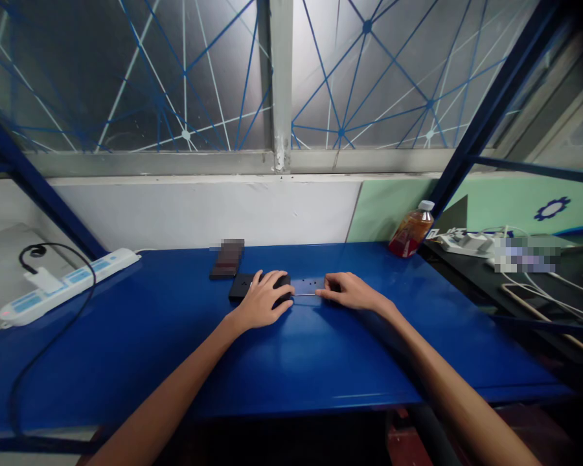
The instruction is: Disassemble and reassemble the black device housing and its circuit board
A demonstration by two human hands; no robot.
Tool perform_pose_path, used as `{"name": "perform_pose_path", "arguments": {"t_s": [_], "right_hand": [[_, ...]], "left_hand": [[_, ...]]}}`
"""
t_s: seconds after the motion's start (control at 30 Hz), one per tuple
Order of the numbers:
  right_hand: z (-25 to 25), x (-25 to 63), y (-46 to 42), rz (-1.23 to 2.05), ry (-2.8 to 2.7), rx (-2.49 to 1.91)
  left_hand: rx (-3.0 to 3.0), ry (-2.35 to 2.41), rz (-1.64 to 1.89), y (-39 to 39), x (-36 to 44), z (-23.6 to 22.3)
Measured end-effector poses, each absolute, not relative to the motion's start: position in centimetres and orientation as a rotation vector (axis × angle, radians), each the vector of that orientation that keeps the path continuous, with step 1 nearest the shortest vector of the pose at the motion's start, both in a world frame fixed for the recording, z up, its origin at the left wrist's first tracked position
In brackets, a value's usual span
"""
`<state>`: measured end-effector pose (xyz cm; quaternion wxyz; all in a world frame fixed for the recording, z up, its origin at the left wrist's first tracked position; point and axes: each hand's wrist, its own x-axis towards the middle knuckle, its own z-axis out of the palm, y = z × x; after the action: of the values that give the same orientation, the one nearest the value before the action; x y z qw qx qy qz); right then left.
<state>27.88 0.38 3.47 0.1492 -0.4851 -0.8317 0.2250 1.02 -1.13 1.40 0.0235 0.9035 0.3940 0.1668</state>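
A flat black box (240,285) lies on the blue table, partly covered by my left hand (267,299). The fingers of that hand drape over the top and right end of the box, with the thumb along the near side. To the right, my right hand (347,290) is pinched at thumb and forefinger on a thin metal rod (305,295). The rod spans the gap toward the box's right end; its far tip is near my left fingers, and whether it touches the box I cannot tell. Several tiny dark pieces (311,282) lie just behind the rod.
Behind the box is a dark, partly blurred flat object (227,259). A white power strip (70,288) with a black cable (53,349) occupies the left side. At the back right a drink bottle (412,230) leans near the blue frame post. Cables and chargers (471,243) crowd the neighbouring surface.
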Motion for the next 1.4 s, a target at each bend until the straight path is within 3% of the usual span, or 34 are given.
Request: {"name": "perform_pose_path", "arguments": {"t_s": [0.47, 0.77, 0.93, 1.2, 1.4], "right_hand": [[3.7, 29.2, 0.9, 0.634, -2.306, -1.409], [4.7, 30.5, 1.2, 0.391, -2.011, -1.478], [4.6, 30.4, 1.2, 0.358, -1.985, -1.487], [4.5, 30.1, 1.1, 0.367, -2.019, -1.545], [4.3, 30.2, 1.3, 0.332, -2.047, -1.567]], "left_hand": [[2.360, 1.544, 0.597, 0.3, 3.6, 2.5], [2.421, 1.533, 0.639, 1.4, 7.0, 2.1], [2.445, 1.427, 0.633, 1.2, 4.2, 2.9], [2.713, 1.302, 0.239, 1.2, -1.7, 3.1], [2.545, 1.271, 0.455, 1.6, -1.4, 3.6]]}}
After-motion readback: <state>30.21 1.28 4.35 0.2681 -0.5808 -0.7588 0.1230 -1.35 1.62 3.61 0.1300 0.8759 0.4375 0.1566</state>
